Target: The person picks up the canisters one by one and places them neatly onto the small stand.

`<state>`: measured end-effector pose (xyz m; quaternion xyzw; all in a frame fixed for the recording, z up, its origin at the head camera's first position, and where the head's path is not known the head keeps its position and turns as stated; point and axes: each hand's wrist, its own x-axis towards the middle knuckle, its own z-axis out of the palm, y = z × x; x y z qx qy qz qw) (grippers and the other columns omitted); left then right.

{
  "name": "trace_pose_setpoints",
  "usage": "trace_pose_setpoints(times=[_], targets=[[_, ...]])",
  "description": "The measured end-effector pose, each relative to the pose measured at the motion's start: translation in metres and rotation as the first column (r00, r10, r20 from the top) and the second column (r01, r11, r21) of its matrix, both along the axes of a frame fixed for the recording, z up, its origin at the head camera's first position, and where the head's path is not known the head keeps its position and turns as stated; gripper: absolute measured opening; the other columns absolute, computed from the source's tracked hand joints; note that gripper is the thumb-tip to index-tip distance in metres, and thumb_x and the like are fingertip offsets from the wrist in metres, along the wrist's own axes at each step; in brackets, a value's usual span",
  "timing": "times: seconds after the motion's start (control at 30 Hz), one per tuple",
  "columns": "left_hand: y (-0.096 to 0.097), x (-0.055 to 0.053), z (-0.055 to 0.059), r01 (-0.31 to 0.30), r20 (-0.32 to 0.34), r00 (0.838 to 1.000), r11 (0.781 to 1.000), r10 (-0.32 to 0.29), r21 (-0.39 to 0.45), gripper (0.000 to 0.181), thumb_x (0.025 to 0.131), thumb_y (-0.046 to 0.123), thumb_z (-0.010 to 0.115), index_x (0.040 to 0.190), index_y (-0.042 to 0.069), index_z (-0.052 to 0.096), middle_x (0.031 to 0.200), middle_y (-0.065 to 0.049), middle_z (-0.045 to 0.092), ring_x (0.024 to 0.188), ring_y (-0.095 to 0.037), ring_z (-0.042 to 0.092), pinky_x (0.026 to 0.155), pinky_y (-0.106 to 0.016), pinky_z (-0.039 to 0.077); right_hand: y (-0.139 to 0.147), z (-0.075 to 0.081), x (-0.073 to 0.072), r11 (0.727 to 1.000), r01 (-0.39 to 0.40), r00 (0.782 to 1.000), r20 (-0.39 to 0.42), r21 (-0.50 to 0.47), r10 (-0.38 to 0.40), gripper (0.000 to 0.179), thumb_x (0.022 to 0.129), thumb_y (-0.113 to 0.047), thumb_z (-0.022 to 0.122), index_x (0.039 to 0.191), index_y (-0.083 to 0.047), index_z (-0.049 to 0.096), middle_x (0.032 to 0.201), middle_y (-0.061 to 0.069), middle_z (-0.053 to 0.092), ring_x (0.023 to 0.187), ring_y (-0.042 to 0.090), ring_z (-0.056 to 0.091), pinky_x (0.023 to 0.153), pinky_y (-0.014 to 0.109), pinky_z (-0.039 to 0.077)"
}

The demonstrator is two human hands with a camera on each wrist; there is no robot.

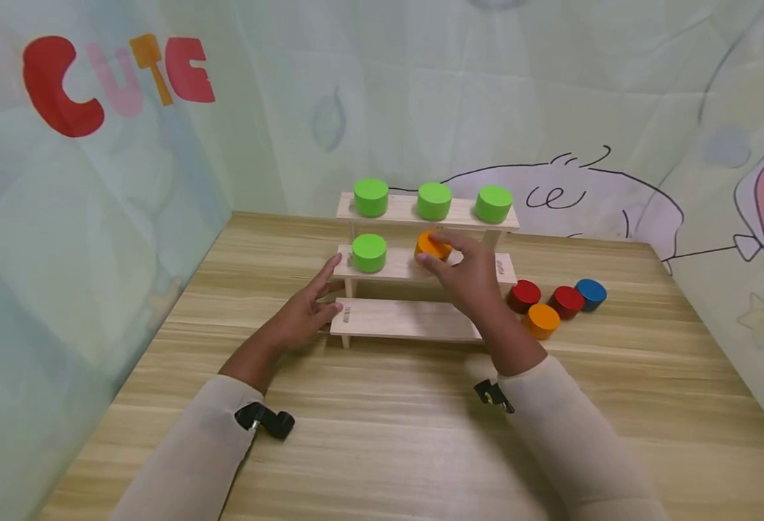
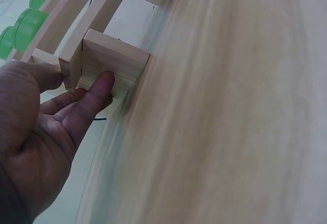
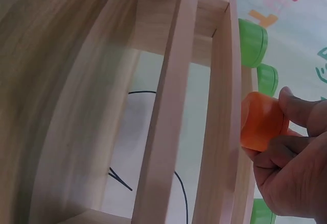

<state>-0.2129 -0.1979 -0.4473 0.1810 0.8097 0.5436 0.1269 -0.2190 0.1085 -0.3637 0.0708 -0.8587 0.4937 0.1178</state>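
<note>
A wooden three-step rack (image 1: 414,318) stands on the table. My right hand (image 1: 469,278) pinches an orange round block (image 1: 426,244) between thumb and fingers at the middle step; the block also shows in the right wrist view (image 3: 263,121). A green round block (image 1: 369,253) sits left of it on that step. Three more stand along the top step: left (image 1: 371,198), middle (image 1: 434,202) and right (image 1: 493,204). My left hand (image 1: 300,311) touches the rack's left end with its fingers spread, the thumb at the bottom step's edge.
Right of the rack lie two red blocks (image 1: 524,296) (image 1: 566,302), a blue block (image 1: 590,295) and another orange block (image 1: 542,321) on the wooden table (image 1: 382,434). Behind the rack hangs a printed cloth (image 1: 330,108).
</note>
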Motion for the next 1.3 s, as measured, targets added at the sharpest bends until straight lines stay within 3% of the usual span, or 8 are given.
trace_pose_setpoints(times=[0.2,0.77,1.0,1.3], targets=[[0.0,-0.001,-0.002,0.001,-0.002,1.0,1.0,-0.001,0.004,0.093,0.114,0.003,0.053,0.174,0.051,0.001,0.176,-0.026,0.033,0.138,-0.053,0.064,0.102,-0.054,0.064,-0.004,0.0,0.0,0.998,0.003,0.998,0.055,0.063,-0.007,0.049,0.097,-0.024,0.086,0.144,-0.012,0.074,0.153,0.01,0.068,0.15,0.032,0.057,0.127,0.051,0.049],[0.0,0.002,0.001,0.005,-0.002,1.0,1.0,-0.005,0.007,0.093,0.114,0.003,0.052,0.174,0.05,0.0,0.177,-0.026,0.032,0.14,-0.053,0.062,0.102,-0.054,0.064,-0.007,0.001,0.003,0.992,-0.004,0.997,0.076,0.124,-0.005,0.05,0.099,-0.025,0.084,0.146,-0.011,0.072,0.154,0.012,0.068,0.151,0.034,0.057,0.13,0.052,0.045],[0.0,0.002,0.0,-0.001,0.007,1.0,1.0,0.001,0.005,0.092,0.114,0.004,0.052,0.174,0.052,0.001,0.177,-0.026,0.032,0.139,-0.052,0.063,0.102,-0.054,0.064,-0.006,0.0,0.005,0.992,0.002,0.998,0.066,0.125,-0.011,0.058,0.095,-0.023,0.088,0.148,-0.011,0.07,0.155,0.012,0.067,0.15,0.035,0.057,0.129,0.053,0.046],[0.0,0.0,-0.002,0.01,-0.009,1.0,1.0,-0.01,0.019,0.093,0.113,0.002,0.052,0.174,0.05,0.001,0.176,-0.027,0.032,0.139,-0.053,0.063,0.1,-0.052,0.065,0.015,0.009,0.005,0.989,-0.004,0.997,0.076,0.145,-0.007,0.067,0.092,-0.025,0.091,0.153,-0.013,0.065,0.16,0.012,0.062,0.155,0.035,0.051,0.129,0.054,0.045]])
